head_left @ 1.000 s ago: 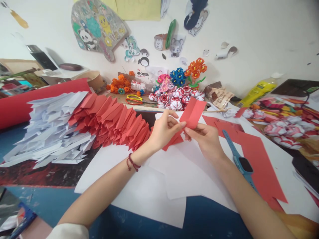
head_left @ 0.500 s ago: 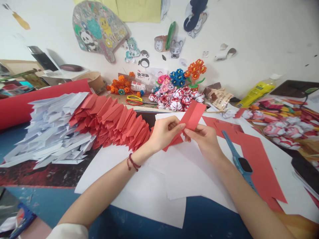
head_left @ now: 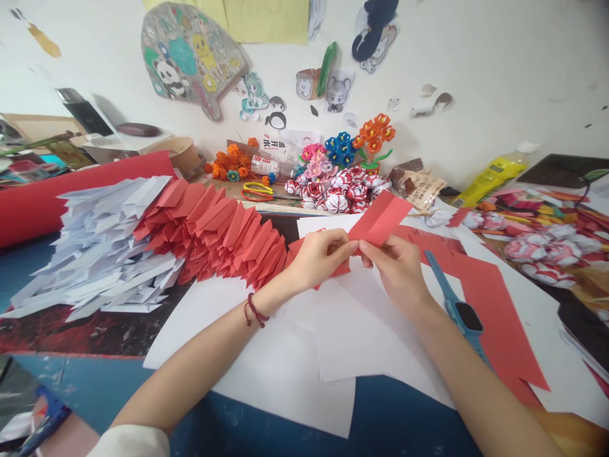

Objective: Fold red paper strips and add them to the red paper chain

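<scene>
A creased strip of red paper (head_left: 382, 218) is pinched between both hands above the white sheets (head_left: 285, 355). My left hand (head_left: 326, 257) grips its near left corner with thumb and fingers, a dark red cord bracelet on the wrist. My right hand (head_left: 394, 266) holds the near edge close by, its thumb on top. The fingertips of the two hands almost meet. Left of my hands lies a long row of folded red paper pieces (head_left: 214, 228), and beyond it a heap of folded white paper pieces (head_left: 104, 247). Part of another red piece shows beneath my left hand.
A blue smartwatch (head_left: 464, 311) rests on flat red paper sheets (head_left: 504, 317) to the right. Red-and-white paper flowers (head_left: 337, 190) and scissors (head_left: 257, 192) sit by the wall. A yellow bottle (head_left: 495, 174) leans at the back right. A red paper roll (head_left: 28, 212) lies far left.
The red strip has shifted to the right and swung further rightward at its far end. My right hand has moved slightly right, and both hands still pinch the paper.
</scene>
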{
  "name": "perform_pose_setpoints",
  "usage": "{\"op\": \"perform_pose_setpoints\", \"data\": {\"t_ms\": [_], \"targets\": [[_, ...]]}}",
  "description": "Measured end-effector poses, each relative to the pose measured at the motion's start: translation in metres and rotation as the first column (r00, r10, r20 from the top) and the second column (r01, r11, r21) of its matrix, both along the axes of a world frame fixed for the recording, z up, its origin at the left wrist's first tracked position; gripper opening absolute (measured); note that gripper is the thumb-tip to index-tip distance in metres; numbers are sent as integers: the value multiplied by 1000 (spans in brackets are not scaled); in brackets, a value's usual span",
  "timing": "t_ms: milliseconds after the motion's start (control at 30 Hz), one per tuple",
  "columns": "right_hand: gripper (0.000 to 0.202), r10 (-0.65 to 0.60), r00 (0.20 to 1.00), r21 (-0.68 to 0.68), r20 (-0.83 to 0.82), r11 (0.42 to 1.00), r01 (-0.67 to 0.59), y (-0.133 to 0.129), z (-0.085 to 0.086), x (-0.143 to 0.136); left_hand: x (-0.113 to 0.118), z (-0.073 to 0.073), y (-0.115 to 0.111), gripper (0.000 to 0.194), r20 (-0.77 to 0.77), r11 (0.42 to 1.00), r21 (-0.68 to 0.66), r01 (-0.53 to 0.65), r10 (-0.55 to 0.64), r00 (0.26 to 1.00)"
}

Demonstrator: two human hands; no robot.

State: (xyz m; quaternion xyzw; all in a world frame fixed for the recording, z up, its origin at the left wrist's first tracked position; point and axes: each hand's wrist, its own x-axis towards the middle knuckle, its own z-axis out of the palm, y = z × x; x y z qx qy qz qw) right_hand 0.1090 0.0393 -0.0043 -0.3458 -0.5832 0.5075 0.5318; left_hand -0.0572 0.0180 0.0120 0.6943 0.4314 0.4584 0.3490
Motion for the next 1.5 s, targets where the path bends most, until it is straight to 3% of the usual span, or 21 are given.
{"op": "perform_pose_setpoints", "data": {"t_ms": [233, 467, 733, 867, 1000, 1167, 1267, 1400, 1500], "targets": [[13, -14, 999, -21, -34, 1000, 13, 4, -6, -1, 2, 0, 0, 28, -33, 999, 25, -27, 28, 999], [15, -54, 997, -33, -47, 998, 53, 7, -10, -2, 2, -8, 3, 19, -50, 1000, -2, 28, -28, 998], [15, -26, 1000, -16, -16, 1000, 26, 9, -14, -2, 1, -7, 4, 30, -126, 996, 32, -89, 92, 988], [16, 12, 1000, -38, -14, 999, -12, 10, -15, -3, -3, -5, 5, 23, -98, 984, 73, -164, 171, 980], [21, 29, 999, -92, -24, 995, -31, 9, -15, -6, -5, -5, 5, 21, -129, 981, 129, -147, 164, 978], [27, -65, 998, -130, -20, 990, 61, 8, -14, -7, -3, -8, 3, 27, -257, 990, 102, -97, 120, 959], [30, -26, 996, -112, 87, 993, 36, 6, -11, -7, -3, -8, 3, 21, -281, 969, 150, -199, 234, 931], [35, 139, 966, -128, 216, 985, -113, 2, -9, -10, -6, -4, 1, 18, -274, 922, 235, -308, 367, 889], [40, 115, 964, -125, 239, 988, -87, -1, -10, -15, -6, -2, -1, 26, -356, 906, 266, -329, 409, 840]]}}
